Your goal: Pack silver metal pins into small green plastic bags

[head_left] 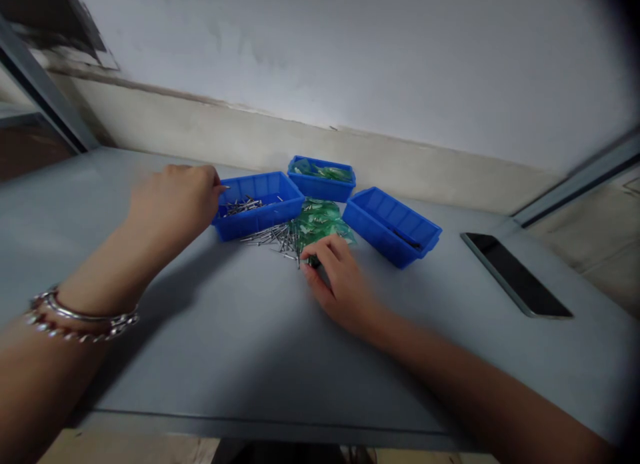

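My left hand (175, 197) is closed at the left end of a blue bin (260, 217), its fingertips pinched over the rim. A small pale tip shows at the fingers, too small to make out. Inside that bin lie loose metal blind rivets (243, 206). More blind rivets (280, 237) are heaped on the table in front of the bin, beside a green plastic bag (320, 221). My right hand (335, 277) rests at the near edge of this heap, thumb and index finger pinched on the end of a rivet (299, 259).
A second blue bin (323, 186) at the back holds green plastic bags. To the right, a third blue bin (390, 227) has a few dark pieces inside. A phone (517, 274) lies on the grey table (240, 357). The wall (350, 64) stands close behind.
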The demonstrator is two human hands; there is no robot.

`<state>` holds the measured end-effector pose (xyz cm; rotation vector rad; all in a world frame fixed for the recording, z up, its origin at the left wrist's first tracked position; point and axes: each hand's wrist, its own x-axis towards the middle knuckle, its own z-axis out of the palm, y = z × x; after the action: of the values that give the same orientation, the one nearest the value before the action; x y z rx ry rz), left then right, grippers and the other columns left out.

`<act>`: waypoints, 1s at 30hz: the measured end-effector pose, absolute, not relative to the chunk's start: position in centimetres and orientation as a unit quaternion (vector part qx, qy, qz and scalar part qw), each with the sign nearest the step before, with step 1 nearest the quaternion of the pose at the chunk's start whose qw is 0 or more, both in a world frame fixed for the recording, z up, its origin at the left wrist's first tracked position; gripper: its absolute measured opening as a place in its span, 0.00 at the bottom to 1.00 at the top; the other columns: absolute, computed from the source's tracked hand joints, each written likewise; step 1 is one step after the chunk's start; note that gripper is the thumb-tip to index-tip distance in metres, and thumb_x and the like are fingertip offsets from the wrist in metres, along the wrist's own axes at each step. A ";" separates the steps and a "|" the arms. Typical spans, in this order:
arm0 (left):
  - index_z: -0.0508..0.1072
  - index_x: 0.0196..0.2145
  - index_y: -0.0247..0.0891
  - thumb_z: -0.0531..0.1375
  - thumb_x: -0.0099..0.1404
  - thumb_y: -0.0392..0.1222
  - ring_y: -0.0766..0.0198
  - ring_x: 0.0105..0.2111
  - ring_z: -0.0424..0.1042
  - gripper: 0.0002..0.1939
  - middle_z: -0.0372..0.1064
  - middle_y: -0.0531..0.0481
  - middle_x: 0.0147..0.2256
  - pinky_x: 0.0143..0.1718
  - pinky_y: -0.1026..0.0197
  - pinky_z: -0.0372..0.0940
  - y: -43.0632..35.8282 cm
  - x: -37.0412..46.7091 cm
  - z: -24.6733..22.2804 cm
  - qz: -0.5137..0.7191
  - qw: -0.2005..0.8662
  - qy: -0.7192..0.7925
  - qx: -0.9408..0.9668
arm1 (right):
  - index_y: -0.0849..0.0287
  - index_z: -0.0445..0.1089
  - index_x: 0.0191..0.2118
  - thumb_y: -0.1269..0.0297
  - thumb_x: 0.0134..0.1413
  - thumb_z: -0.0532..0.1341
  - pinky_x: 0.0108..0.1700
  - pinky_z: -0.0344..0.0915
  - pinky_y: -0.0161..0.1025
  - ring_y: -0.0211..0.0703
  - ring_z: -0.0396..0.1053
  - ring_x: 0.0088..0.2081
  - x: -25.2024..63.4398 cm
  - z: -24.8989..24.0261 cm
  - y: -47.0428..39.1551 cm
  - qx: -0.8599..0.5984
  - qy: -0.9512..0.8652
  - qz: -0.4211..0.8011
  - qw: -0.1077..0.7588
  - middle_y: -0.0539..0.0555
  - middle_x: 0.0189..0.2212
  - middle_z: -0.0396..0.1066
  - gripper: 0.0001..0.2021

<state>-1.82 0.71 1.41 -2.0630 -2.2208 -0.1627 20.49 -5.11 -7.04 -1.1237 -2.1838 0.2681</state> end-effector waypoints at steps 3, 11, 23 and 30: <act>0.71 0.49 0.29 0.46 0.70 0.44 0.38 0.44 0.72 0.21 0.71 0.28 0.43 0.40 0.42 0.67 0.8 -1.8 1.4 -0.004 0.074 -0.740 -0.668 | 0.58 0.66 0.41 0.71 0.60 0.51 0.48 0.64 0.48 0.47 0.63 0.44 20.5 -7.1 -5.1 -0.429 -0.836 0.096 0.329 0.57 0.39 0.65 0.09; 0.70 0.48 0.25 0.44 0.70 0.43 0.40 0.43 0.72 0.22 0.70 0.26 0.43 0.40 0.42 0.67 0.7 -1.9 1.4 0.012 0.074 -0.736 -0.673 | 0.57 0.66 0.41 0.71 0.61 0.51 0.49 0.64 0.47 0.47 0.64 0.45 20.5 -7.0 -5.3 -0.431 -0.839 0.096 0.317 0.57 0.40 0.65 0.08; 0.72 0.45 0.27 0.46 0.69 0.46 0.40 0.43 0.71 0.22 0.68 0.28 0.44 0.41 0.43 0.66 1.2 -2.6 0.8 0.000 0.092 -0.718 -0.690 | 0.60 0.67 0.41 0.73 0.60 0.52 0.50 0.64 0.47 0.48 0.64 0.45 20.6 -6.7 -5.5 -0.420 -0.846 0.084 0.317 0.58 0.39 0.66 0.09; 0.72 0.43 0.31 0.47 0.68 0.45 0.51 0.39 0.70 0.18 0.69 0.35 0.40 0.41 0.54 0.63 2.1 -2.8 -0.1 -0.040 0.107 -0.641 -0.759 | 0.59 0.68 0.41 0.73 0.59 0.52 0.50 0.64 0.48 0.48 0.64 0.45 20.1 -6.7 -5.4 -0.422 -0.849 0.084 0.306 0.57 0.39 0.67 0.09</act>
<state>-2.82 2.08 -0.07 -2.2345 -1.8882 -0.1172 20.14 -5.38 -6.70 -1.1179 -2.2474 0.2223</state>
